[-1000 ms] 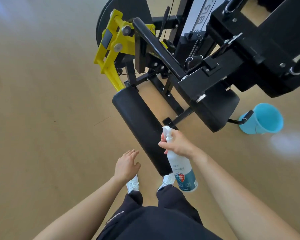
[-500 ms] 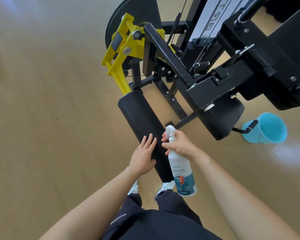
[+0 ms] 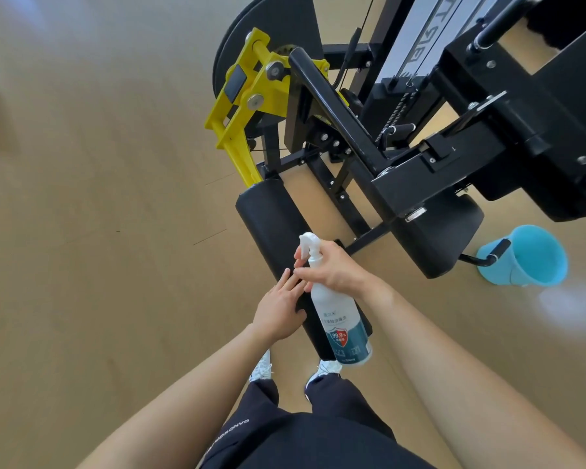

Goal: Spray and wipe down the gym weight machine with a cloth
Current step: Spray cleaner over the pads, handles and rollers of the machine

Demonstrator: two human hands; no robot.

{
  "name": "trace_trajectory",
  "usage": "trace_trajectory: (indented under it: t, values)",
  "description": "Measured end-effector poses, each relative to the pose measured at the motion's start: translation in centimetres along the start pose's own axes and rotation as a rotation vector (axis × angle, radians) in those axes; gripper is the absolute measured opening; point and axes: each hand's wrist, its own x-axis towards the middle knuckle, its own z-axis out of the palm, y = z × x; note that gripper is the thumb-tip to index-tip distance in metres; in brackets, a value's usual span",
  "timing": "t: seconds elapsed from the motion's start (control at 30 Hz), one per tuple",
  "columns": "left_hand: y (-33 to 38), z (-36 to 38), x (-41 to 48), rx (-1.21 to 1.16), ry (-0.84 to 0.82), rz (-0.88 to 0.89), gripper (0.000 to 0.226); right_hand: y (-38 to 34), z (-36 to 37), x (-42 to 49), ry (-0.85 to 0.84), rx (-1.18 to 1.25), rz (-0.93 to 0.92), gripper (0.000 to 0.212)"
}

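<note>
The black and yellow weight machine [image 3: 379, 137] fills the upper right of the head view. Its long black roller pad [image 3: 271, 231] runs from the yellow arm [image 3: 237, 130] down toward me. My right hand [image 3: 332, 269] grips the neck of a white spray bottle [image 3: 339, 319] with a teal label, its nozzle pointing up and left over the pad. My left hand [image 3: 279, 309] lies flat on the near part of the pad, fingers together, holding nothing. No cloth is visible.
A light blue bucket [image 3: 528, 257] stands on the tan floor at the right, next to a black handle and the black seat pad [image 3: 437, 238]. My white shoes [image 3: 261, 367] and dark trousers are just below the pad's near end.
My left hand rose from beside the pad and came to rest flat on it. My right hand with the bottle shifted slightly left, over the pad.
</note>
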Motion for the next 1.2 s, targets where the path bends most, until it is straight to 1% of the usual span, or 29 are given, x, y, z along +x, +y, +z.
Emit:
trace_trajectory:
  t: [0.1,0.17,0.23,0.3,0.37,0.4,0.47,0.6,0.73,0.8,0.9,0.97,1.03,1.13,1.2]
  values:
    - [-0.6,0.4,-0.1,0.017,0.005,0.007,0.084,-0.5,0.5,1.2,0.041,-0.055,0.022,0.019]
    - [-0.9,0.5,-0.3,0.026,-0.017,-0.01,0.085,-0.5,0.6,1.5,0.04,-0.056,0.045,0.021]
    - [-1.0,0.6,-0.7,0.033,-0.058,-0.04,0.086,-0.3,0.6,1.6,0.028,-0.063,0.047,0.019]
    - [-1.0,0.5,-1.1,0.032,-0.086,-0.073,0.085,-0.2,0.4,1.5,-0.038,-0.051,0.053,0.018]
    - [-1.1,0.5,-1.6,0.03,-0.086,-0.094,0.084,0.2,0.4,1.3,-0.123,-0.024,0.082,0.024]
    - [-1.3,0.6,-1.9,0.028,-0.084,-0.103,0.084,0.6,0.5,1.1,-0.139,-0.025,0.102,0.024]
    - [-1.8,0.9,-2.2,0.027,-0.094,-0.126,0.084,1.8,0.8,0.6,-0.13,-0.054,0.139,0.021]
    - [-2.5,1.2,-2.5,-0.018,-0.125,-0.217,0.079,4.2,1.5,-1.4,-0.159,-0.082,0.205,0.023]
    - [-2.8,1.1,-2.9,-0.107,-0.107,-0.326,0.075,6.3,1.9,-3.4,-0.198,-0.004,0.248,0.02]
    - [-2.7,0.9,-3.1,-0.124,-0.067,-0.341,0.078,7.1,2.1,-4.2,-0.217,0.064,0.258,0.023]
    - [-1.9,0.5,-3.0,-0.112,0.012,-0.256,0.084,8.3,2.7,-5.5,-0.191,0.087,0.272,0.026]
    - [-1.2,0.4,-2.7,-0.09,0.033,-0.159,0.086,9.2,3.1,-6.4,-0.142,0.076,0.309,0.021]
    - [-0.6,0.5,-2.3,-0.043,0.036,-0.066,0.085,10.1,3.4,-7.2,-0.08,0.059,0.355,0.023]
    - [-0.1,1.4,-1.8,0.046,-0.039,0.037,0.084,11.5,3.4,-8.3,-0.008,0.087,0.415,0.026]
    - [-0.3,2.0,-1.9,0.089,-0.1,0.054,0.087,12.1,3.3,-8.8,0.017,0.13,0.437,0.025]
